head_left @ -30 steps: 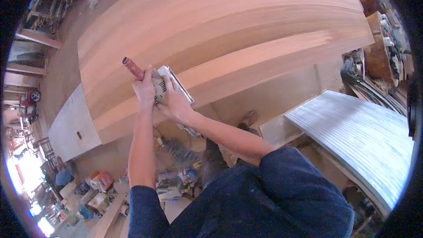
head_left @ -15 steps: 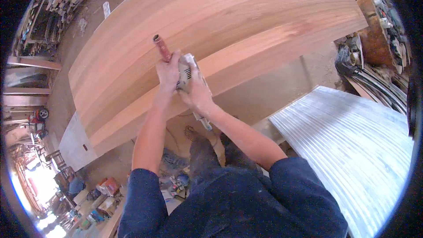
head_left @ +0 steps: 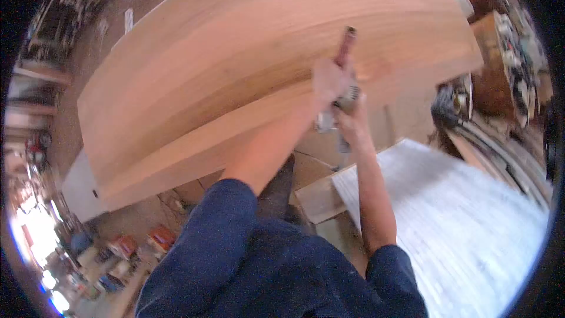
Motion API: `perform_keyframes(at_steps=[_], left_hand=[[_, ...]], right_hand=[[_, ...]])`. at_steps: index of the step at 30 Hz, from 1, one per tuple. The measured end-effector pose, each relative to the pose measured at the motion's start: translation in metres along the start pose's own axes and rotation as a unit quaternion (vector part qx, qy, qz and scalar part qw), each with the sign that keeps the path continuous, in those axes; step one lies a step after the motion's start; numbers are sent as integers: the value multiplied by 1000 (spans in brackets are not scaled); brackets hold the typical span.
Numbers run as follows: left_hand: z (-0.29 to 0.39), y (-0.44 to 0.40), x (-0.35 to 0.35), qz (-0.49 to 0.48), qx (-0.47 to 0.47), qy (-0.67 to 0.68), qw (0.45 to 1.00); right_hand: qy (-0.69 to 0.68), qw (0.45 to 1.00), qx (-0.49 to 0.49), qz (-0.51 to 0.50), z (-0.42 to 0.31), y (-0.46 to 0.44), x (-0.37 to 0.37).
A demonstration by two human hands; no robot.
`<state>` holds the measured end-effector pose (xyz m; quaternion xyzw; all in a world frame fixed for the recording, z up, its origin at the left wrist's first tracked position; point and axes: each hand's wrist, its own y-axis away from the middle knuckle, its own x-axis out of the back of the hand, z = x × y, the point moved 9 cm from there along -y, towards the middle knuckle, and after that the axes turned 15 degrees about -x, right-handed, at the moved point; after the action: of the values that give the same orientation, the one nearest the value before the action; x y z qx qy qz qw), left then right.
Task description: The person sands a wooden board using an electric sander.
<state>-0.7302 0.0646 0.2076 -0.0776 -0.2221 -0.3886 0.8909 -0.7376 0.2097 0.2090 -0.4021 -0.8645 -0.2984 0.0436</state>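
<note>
Tan wood formed the panel (head_left: 176,82), whose long axis ran from the view's lower left to its upper right. Over its near edge, toward the right-hand end, was the tool (head_left: 349,102), held between two hands. Its long axis crossed the panel's: the red tube (head_left: 346,48) at the far end pointed away from the person, leaning slightly right, while the vented body lay on the person's side. The left hand (head_left: 329,82) was nearer the tube, closed about the tool close to the tube's base; the right hand (head_left: 353,125) was wrapped on the near end of the body, nearer the person. From the left grip the tube lay ahead; from the right grip, most of the tool did. Blur hid the single fingers, and I could not tell whether the tool's underside touched the wood. The left forearm (head_left: 273,147) slanted across; the right forearm (head_left: 376,200) reached almost straight out, the white sheet (head_left: 453,212) to its right.
</note>
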Motion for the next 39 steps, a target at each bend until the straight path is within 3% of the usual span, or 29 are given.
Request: perform_keyframes(at_steps=[2,3,5,6,7,9,11,13,14,16,17,20,21,23,24,27,28,29,30,31,34,36,37,39], left_hand=[[40,-13,-20,-29,33,17,999],[61,-17,-29,-36,55,-1,998],[80,-47,-71,-92,14,28,995],[72,-66,-118,-18,24,81,996],[82,-83,-137,-2,9,81,997],[97,-112,-179,-74,29,146,986],[104,-145,-252,56,-37,183,981],[109,-132,-248,-54,-5,219,974],[106,-116,-252,-38,13,218,975],[120,-114,-244,-4,-8,173,985],[120,-112,-240,7,0,173,985],[128,-98,-193,-47,38,184,981],[125,-85,-167,-70,62,158,983],[117,-60,-109,-59,68,173,981],[121,-48,-70,-47,46,146,987],[102,-29,28,-76,110,66,989],[77,-26,31,-20,66,34,997],[62,-16,48,-3,97,67,993],[47,-7,66,16,128,100,987],[37,3,86,44,149,83,984],[31,55,162,145,263,10,954],[-3,84,202,233,242,14,942],[-18,96,219,268,227,27,936],[-55,131,253,323,205,65,922]], right_hand=[[80,989,85,91,-29,-11,42],[103,970,177,130,-46,-12,63],[406,887,24,216,-5,-68,119],[417,881,-6,222,-12,-82,143],[421,882,-16,214,-16,-94,163],[419,889,-8,186,-24,-125,202],[293,939,43,176,-8,-168,249],[339,931,65,122,8,-168,265],[356,927,73,94,12,-162,264],[190,980,-27,61,-13,-134,246],[196,979,-24,49,2,-139,257],[129,990,-60,8,15,-140,265],[91,989,-117,2,-2,-105,229],[112,988,-34,-99,-46,-63,167],[185,978,-11,-92,-54,-51,155],[333,939,5,-88,-103,-23,72],[308,946,20,-96,-119,-6,45],[282,953,38,-101,-132,6,23],[307,936,26,-172,-135,13,1],[264,946,-58,-178,-134,22,-8],[221,951,75,-201,-118,38,-71],[259,926,139,-235,-102,48,-118],[319,905,117,-254,-102,61,-134],[253,918,92,-291,-129,79,-149]])
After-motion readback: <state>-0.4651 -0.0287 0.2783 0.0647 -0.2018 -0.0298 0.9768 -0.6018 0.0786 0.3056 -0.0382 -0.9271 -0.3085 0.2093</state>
